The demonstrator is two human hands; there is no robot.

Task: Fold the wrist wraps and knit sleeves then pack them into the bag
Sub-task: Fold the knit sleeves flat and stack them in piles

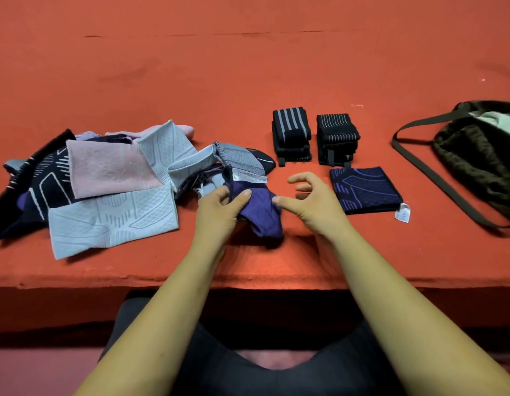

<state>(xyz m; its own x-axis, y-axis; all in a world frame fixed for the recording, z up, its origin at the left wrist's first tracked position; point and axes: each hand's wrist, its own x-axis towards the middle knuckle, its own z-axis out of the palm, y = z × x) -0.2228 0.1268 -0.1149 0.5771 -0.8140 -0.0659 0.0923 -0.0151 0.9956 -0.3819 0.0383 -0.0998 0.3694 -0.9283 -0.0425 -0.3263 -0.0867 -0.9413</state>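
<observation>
My left hand (219, 208) pinches a crumpled purple knit sleeve (261, 214) near the table's front edge. My right hand (311, 200) hovers just right of it, fingers spread and loosely curled, thumb tip close to the sleeve, holding nothing. A folded dark blue and purple sleeve (365, 190) lies flat to the right. Behind it stand two folded black striped wrist wraps (291, 134) (336, 138). A heap of unfolded sleeves (111, 181) in grey, pink and black lies at the left. The dark furry bag (482, 155) sits open at the far right.
The red-covered table (248, 67) stretches far back. The bag's dark strap (436, 172) loops across the cloth between the bag and the folded sleeve. The table's front edge (248, 281) runs just above my lap.
</observation>
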